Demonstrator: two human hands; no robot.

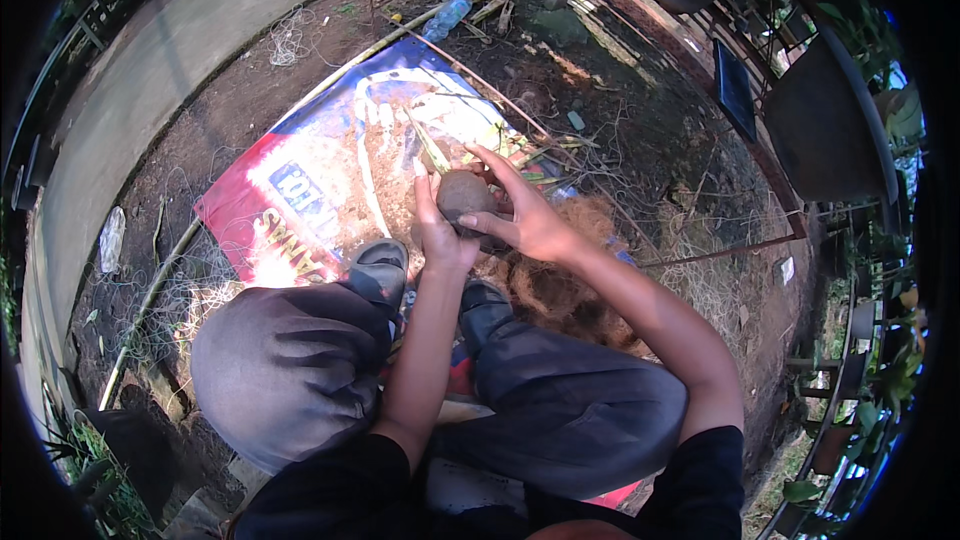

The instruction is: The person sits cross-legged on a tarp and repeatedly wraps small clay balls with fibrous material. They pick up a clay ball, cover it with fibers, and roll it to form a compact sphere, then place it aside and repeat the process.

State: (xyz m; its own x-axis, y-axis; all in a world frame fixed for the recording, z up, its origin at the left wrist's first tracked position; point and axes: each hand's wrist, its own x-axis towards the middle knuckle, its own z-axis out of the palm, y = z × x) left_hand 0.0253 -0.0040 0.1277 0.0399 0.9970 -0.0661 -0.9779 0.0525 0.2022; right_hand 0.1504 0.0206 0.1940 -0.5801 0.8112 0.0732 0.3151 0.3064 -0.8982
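Between my two hands is a round, dark ball of packed soil [463,195], held above the banner. My left hand [450,241] cups it from below and the left, fingers pointing away from me. Against its right side rest the thumb and fingers of my right hand [536,223]. A pale green, pointed leaf [429,141] sticks out just beyond the ball; whether it is rooted in the ball cannot be told. Under my right forearm lies a heap of brown coconut fibre [586,221]. Loose soil [390,187] is scattered over the printed plastic banner [232,229] beneath my hands.
My sandals [381,270] stand at the banner's near edge. Bamboo poles [142,322] lie along its left side. A plastic bottle [448,18] and tangled string [291,41] lie farther off. Dark pots [825,124] and a rusty metal bar [675,45] border the right.
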